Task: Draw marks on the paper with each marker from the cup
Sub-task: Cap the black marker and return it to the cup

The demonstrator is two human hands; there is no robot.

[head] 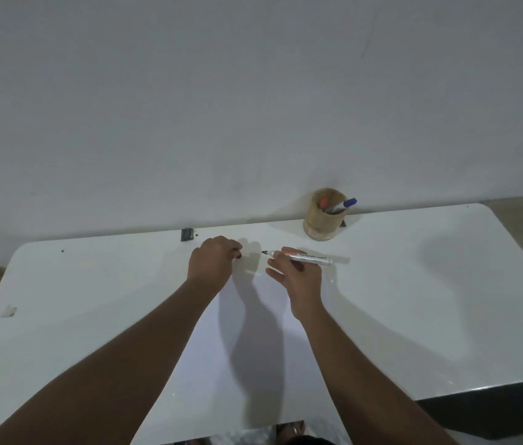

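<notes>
A white sheet of paper (253,348) lies on the white table (414,300) in front of me, partly under my arms. My right hand (298,277) holds a white permanent marker (308,257) level above the paper's far end, its bare black tip pointing left. My left hand (213,260) is closed just left of that tip, with a small dark piece, apparently the cap, showing at its fingertips. A round wooden cup (324,220) stands at the table's far edge, with a blue-capped marker (345,204) and a red-capped marker (323,202) in it.
A small dark block (187,234) sits at the far edge, left of my hands. The wall rises right behind the table. A chipped spot (8,311) marks the table's left side. The table's right front edge drops to a dark floor.
</notes>
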